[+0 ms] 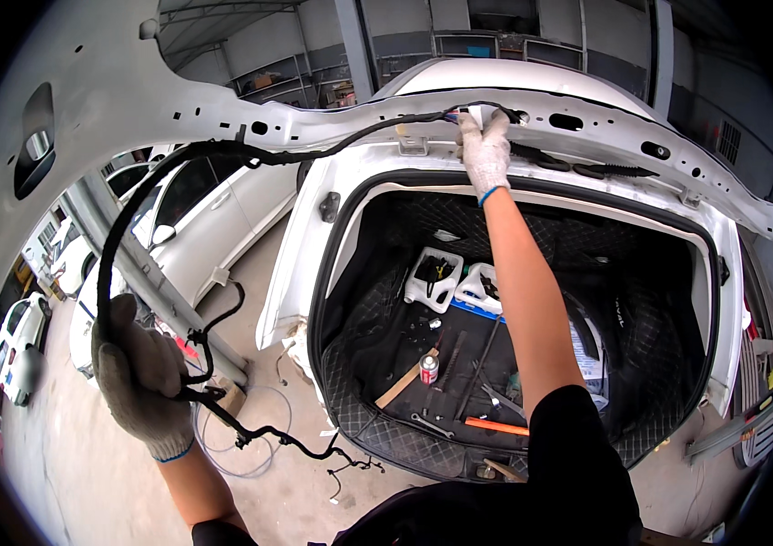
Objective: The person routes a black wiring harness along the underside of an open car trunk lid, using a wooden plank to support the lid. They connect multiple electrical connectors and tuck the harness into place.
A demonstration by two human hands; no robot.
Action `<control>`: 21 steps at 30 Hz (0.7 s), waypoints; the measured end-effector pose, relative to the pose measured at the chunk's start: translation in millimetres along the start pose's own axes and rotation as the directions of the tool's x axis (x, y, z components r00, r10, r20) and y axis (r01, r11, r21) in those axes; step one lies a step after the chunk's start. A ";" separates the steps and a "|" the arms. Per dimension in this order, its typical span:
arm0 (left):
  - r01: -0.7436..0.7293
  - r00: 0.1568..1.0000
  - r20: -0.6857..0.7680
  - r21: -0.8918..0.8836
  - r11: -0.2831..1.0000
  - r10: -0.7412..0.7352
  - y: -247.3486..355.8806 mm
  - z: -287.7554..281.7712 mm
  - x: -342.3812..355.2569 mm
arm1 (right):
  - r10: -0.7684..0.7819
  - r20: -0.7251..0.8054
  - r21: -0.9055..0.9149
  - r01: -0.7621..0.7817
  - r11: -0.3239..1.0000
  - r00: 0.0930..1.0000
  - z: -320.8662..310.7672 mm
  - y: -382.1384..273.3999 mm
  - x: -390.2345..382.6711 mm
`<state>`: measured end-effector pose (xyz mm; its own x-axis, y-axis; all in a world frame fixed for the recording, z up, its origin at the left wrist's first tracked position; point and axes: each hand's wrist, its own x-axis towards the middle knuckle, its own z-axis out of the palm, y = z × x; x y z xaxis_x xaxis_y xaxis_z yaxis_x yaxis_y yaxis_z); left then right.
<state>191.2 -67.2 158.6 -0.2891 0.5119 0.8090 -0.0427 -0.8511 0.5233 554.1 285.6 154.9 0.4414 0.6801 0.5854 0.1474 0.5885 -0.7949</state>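
Observation:
A black taped wiring harness (163,166) arcs from my left side along the raised white tailgate (313,127). My left hand (142,378), in a pale knitted glove, is closed around its lower part. Below that hand, thin branches with small connectors (242,437) hang down. My right hand (485,153), gloved too, reaches up to the tailgate's edge. Its fingers pinch the harness's other end, where coloured wires show beside a hole in the panel; the fingertips are partly hidden. A black corrugated sleeve (618,170) lies along the panel right of this hand.
Beneath the tailgate is the open trunk (359,400) with a quilted black lining. Inside lie cut white jugs (432,278), a small can (429,368), a wrench (432,426) and an orange strip (495,426). A grey post (145,264) and parked cars (222,205) stand on the left.

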 end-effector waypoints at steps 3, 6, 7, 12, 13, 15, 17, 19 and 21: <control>0.017 0.999 0.034 0.029 0.999 -0.018 9.1 0.6 -8.3 | -0.150 -0.133 -0.180 0.124 0.976 0.980 -0.1 -0.6 -10.9; 0.119 0.993 0.008 0.061 0.991 -0.119 17.5 5.0 -13.8 | -0.214 -0.223 -0.296 0.143 0.944 0.951 4.0 -12.2 -48.5; 0.147 0.989 -0.003 0.087 0.985 -0.147 20.5 6.8 -14.0 | -0.133 -0.175 -0.237 0.089 0.967 0.976 6.5 -20.3 -66.9; 0.222 0.975 0.021 -0.064 0.973 -0.221 31.8 17.4 5.4 | -0.370 0.535 0.218 0.298 0.929 0.760 42.7 -77.1 -170.4; 0.229 0.973 0.047 -0.095 0.969 -0.225 35.1 19.9 10.3 | -0.503 0.534 0.239 0.450 0.861 0.680 51.1 -88.4 -186.2; 0.231 0.973 -0.001 -0.054 0.971 -0.231 40.2 27.0 16.4 | -0.602 0.543 0.352 0.493 0.796 0.585 63.1 -107.5 -209.4; 0.253 0.967 -0.040 0.008 0.967 -0.252 42.8 34.2 23.0 | -0.693 0.487 0.460 0.518 0.721 0.531 74.6 -124.2 -227.0; 0.252 0.967 -0.016 -0.082 0.964 -0.254 43.1 38.7 34.2 | -0.759 0.485 0.461 0.610 0.644 0.434 78.6 -138.8 -239.5; 0.257 0.963 -0.052 -0.116 0.959 -0.265 41.1 41.2 45.7 | -0.892 0.367 0.594 0.670 0.444 0.266 87.6 -156.7 -254.4</control>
<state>215.6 -74.0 228.2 -0.3167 0.7120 0.6267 -0.2259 -0.6983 0.6792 341.2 58.6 144.6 -0.3388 -0.1838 0.9227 -0.1646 0.9772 0.1342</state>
